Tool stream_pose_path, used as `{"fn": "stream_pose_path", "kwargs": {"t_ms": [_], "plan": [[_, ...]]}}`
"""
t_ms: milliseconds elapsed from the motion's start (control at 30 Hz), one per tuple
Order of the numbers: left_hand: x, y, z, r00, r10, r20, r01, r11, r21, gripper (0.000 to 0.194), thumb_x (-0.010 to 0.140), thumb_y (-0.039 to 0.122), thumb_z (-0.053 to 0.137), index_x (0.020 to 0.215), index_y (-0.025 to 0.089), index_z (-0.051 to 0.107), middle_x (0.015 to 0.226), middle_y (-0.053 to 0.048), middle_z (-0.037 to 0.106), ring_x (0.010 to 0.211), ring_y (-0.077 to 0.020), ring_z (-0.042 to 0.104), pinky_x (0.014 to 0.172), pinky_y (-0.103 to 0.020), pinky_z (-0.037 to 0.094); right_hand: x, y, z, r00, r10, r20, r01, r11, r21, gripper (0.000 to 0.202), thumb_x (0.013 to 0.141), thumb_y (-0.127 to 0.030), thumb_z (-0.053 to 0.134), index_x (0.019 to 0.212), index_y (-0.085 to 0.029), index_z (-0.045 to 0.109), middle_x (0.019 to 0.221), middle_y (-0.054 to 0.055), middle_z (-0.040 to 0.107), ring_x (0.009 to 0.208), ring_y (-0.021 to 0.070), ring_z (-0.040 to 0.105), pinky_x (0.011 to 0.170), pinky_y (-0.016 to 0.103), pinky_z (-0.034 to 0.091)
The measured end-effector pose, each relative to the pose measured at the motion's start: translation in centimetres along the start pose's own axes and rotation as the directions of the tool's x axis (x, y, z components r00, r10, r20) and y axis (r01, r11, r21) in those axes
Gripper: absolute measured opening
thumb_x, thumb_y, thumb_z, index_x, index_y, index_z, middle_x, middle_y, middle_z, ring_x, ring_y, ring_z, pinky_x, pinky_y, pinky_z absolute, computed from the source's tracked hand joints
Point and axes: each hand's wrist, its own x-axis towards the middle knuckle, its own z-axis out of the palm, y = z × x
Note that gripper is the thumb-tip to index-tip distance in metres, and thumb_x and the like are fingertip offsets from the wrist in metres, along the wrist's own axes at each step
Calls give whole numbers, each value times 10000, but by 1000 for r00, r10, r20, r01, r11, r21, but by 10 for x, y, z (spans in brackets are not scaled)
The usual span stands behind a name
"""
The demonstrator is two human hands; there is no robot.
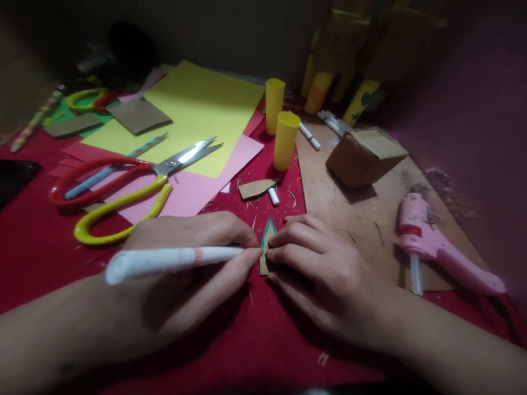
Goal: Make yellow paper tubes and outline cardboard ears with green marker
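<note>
A white marker point(164, 262) is pinched in my left hand point(197, 274), its tip end at the left edge of a small pointed cardboard piece point(264, 264). Green lines run along the piece's pointed top edges. The fingertips of my right hand point(325, 263) press on the right side of the piece against the red cloth. Just beyond lie a cardboard scrap point(257, 189) and a white marker cap point(273, 196). Where the marker tip meets the cardboard is hidden by my left fingers.
Red-and-yellow scissors point(164, 170) and a pencil point(94, 178) lie over yellow paper point(197, 109) and pink sheets at left. Two yellow tubes point(286, 141) stand behind. At right, a cardboard box point(366, 156) and pink glue gun point(428, 236) rest on a brown board point(329, 200).
</note>
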Motion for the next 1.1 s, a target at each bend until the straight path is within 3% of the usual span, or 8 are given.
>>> {"fn": "stream_pose_path", "kwargs": {"t_ms": [267,467,700,933,1100], "plan": [[1,3,-3,999,10,47,-9,1000,-30,207,954,215,479,823,220,640,641,74,647,538,-54,559,533,-205,381,1,1,-1,1000,-1,-4,1,1000,19,176,925,-79,557,926,-30,727,895,158,675,864,249,560,764,421,493],[1,0,-3,1000,17,16,-17,1000,6,177,942,192,511,843,225,653,654,72,642,546,-59,559,531,-210,372,0,0,1,1000,0,0,0,1000,12,172,922,-77,562,913,-33,728,895,155,673,866,247,557,766,413,492],[-2,-5,2,999,47,20,-47,999,-3,237,1004,312,433,850,282,611,630,113,616,507,-47,547,497,-195,378,1,1,1,1000,-11,-13,11,1000,9,184,927,-73,554,903,-26,731,881,156,672,854,242,558,760,408,490],[-1,-4,0,1000,-6,12,6,1000,21,249,1002,334,437,850,298,630,636,117,620,518,-45,533,486,-180,377,0,0,1,1000,-2,-11,2,1000,7,178,922,-77,564,903,-25,734,878,156,670,854,247,556,755,411,487],[-1,-4,2,1000,20,10,-21,1000,6,249,1004,326,432,853,283,625,652,103,622,536,-54,549,503,-200,391,1,1,0,1000,-3,-10,3,1000,9,176,918,-71,569,885,-18,734,882,161,674,855,246,559,754,409,487]]}}
